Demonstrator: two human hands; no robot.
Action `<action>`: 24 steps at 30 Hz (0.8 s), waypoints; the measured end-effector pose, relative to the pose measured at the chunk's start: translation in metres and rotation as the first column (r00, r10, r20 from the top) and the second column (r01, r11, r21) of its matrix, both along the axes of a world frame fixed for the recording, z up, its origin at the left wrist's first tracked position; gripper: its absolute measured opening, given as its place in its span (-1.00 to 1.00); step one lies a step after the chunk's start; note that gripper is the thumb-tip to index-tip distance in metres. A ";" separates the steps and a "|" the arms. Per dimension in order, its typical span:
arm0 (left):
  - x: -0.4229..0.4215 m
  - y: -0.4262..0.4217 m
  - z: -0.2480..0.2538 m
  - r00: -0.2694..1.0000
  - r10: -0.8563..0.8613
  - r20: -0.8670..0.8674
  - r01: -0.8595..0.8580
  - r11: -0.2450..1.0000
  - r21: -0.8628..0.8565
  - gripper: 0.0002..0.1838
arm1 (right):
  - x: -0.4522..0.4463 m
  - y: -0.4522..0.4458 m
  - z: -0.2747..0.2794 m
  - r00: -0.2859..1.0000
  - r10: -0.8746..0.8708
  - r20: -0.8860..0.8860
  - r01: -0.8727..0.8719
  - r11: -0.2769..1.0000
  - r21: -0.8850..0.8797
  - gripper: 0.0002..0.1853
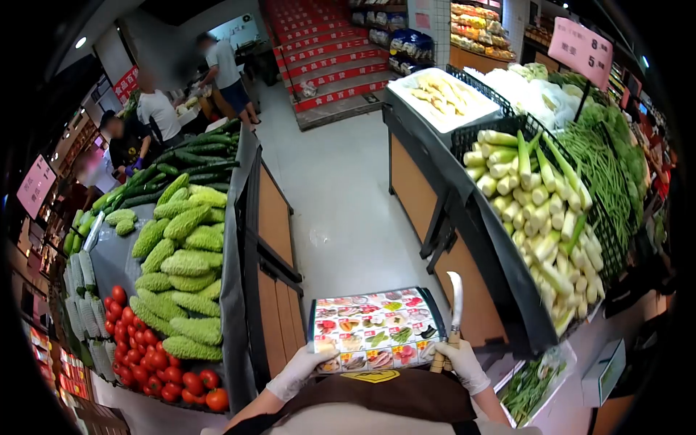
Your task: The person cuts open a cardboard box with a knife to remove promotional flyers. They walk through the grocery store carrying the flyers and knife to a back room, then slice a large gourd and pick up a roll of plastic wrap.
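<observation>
My left hand [299, 368], in a whitish glove, grips the lower left corner of a flat board [377, 326] printed with rows of food pictures. At the board's right edge my right hand [462, 361], gloved too, is closed round the wooden handle of a curved knife [456, 304]. The blade points up and its tip bends to the left. A brown apron [384, 395] with a yellow emblem shows just below the board.
On the left stand bitter melons [190, 254], tomatoes [156, 366] and cucumbers [196, 156]. Pale green stalks [540, 203] and a white tray [442, 125] are on the right stand. An aisle [326, 188] leads to red-marked stairs [333, 65]. Several people stand at the back left.
</observation>
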State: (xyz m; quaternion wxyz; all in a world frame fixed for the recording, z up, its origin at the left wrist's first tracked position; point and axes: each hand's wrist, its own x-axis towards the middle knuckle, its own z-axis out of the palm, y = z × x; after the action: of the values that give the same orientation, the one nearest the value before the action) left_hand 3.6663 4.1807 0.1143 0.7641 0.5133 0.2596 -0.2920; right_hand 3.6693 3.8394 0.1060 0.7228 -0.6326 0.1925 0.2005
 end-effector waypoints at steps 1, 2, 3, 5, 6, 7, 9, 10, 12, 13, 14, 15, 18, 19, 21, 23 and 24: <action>0.013 -0.002 0.003 0.999 -0.054 0.007 0.052 0.986 0.160 -0.54 | 0.028 -0.007 -0.003 0.994 0.105 -0.029 -0.107 0.991 -0.085 -0.76; 0.022 0.000 0.006 0.995 -0.104 -0.004 0.100 0.945 0.310 -0.54 | 0.048 -0.009 -0.002 0.988 0.146 -0.045 -0.149 0.987 -0.054 -0.76; 0.030 -0.002 0.006 0.998 -0.066 -0.016 0.067 0.948 0.312 -0.53 | 0.072 -0.009 0.002 0.980 0.189 -0.058 -0.191 0.981 -0.027 -0.77; 0.049 -0.005 0.003 1.000 0.008 -0.022 -0.001 0.950 0.313 -0.51 | 0.119 -0.003 0.020 0.957 0.247 -0.151 -0.259 0.964 -0.065 -0.77; 0.063 -0.006 -0.001 1.000 0.019 -0.018 -0.012 0.950 0.311 -0.50 | 0.139 -0.004 0.006 0.951 0.269 -0.152 -0.273 0.962 -0.009 -0.76; 0.079 -0.005 -0.006 1.000 0.026 -0.012 -0.021 0.950 0.312 -0.48 | 0.158 -0.004 -0.001 0.948 0.281 -0.149 -0.289 0.957 -0.033 -0.76; 0.111 0.003 -0.026 0.998 0.068 -0.010 -0.063 0.967 0.249 -0.42 | 0.201 0.006 -0.008 0.942 0.301 -0.146 -0.313 0.948 -0.064 -0.75; 0.132 0.009 -0.031 0.998 0.056 -0.035 -0.044 0.962 0.268 -0.43 | 0.221 0.011 -0.010 0.939 0.310 -0.151 -0.323 0.944 -0.069 -0.74; 0.175 0.017 -0.034 0.996 0.037 -0.084 -0.011 0.956 0.293 -0.44 | 0.263 0.018 -0.019 0.936 0.321 -0.148 -0.335 0.939 -0.083 -0.74; 0.221 0.027 -0.032 0.993 0.093 -0.077 -0.070 0.964 0.256 -0.46 | 0.311 0.035 -0.019 0.947 0.305 -0.098 -0.313 0.947 -0.073 -0.74; 0.247 0.037 -0.028 0.993 0.108 -0.052 -0.093 0.965 0.244 -0.47 | 0.335 0.045 -0.013 0.954 0.291 -0.067 -0.295 0.954 -0.055 -0.75; 0.268 0.046 -0.026 0.992 0.125 -0.025 -0.116 0.966 0.233 -0.47 | 0.358 0.053 -0.001 0.956 0.285 -0.076 -0.287 0.958 -0.021 -0.76; 0.331 0.065 -0.015 0.983 0.173 0.057 -0.180 0.968 0.174 -0.52 | 0.421 0.074 0.003 0.953 0.304 0.007 -0.304 0.952 -0.033 -0.76; 0.352 0.067 0.000 0.979 0.201 0.037 -0.204 0.966 0.157 -0.53 | 0.440 0.080 0.001 0.948 0.317 0.021 -0.316 0.948 -0.037 -0.75; 0.386 0.074 0.018 0.973 0.229 0.013 -0.229 0.961 0.158 -0.57 | 0.473 0.091 0.001 0.944 0.327 -0.030 -0.328 0.944 -0.025 -0.74; 0.413 0.088 0.000 0.976 0.210 0.056 -0.217 0.947 0.235 -0.54 | 0.511 0.102 -0.006 0.937 0.341 -0.078 -0.343 0.939 -0.025 -0.74; 0.428 0.096 -0.008 0.980 0.186 0.070 -0.199 0.933 0.301 -0.52 | 0.532 0.110 -0.010 0.934 0.348 -0.081 -0.351 0.936 -0.016 -0.74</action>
State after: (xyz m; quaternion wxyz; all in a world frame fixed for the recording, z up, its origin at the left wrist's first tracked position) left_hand 4.0942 4.2763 0.1062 0.7052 0.6034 0.3354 -0.1616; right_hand 4.2011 3.9491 0.0960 0.6580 -0.6595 0.1078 0.3472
